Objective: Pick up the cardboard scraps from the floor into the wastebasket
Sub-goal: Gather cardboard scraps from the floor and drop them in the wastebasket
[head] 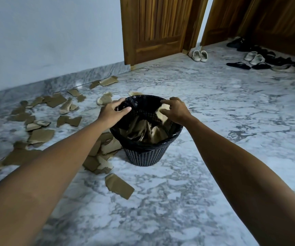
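The black mesh wastebasket (145, 156) with a black liner stands mid-floor, and several cardboard scraps lie inside it. My left hand (112, 111) hovers over its left rim with fingers spread and relaxed, holding nothing. Over the right side of the opening, my right hand (176, 110) has its fingers curled, and a pale cardboard scrap (163, 115) sits between index finger and thumb. Several brown cardboard scraps (41, 135) are strewn on the floor left of the basket. One larger scrap (119, 185) lies in front of it.
The marble floor (214, 121) stretches right of the basket. A white wall with a stone skirting runs along the left. Wooden doors (153, 27) stand at the back. Several shoes and sandals (260, 59) are lined up at the back right.
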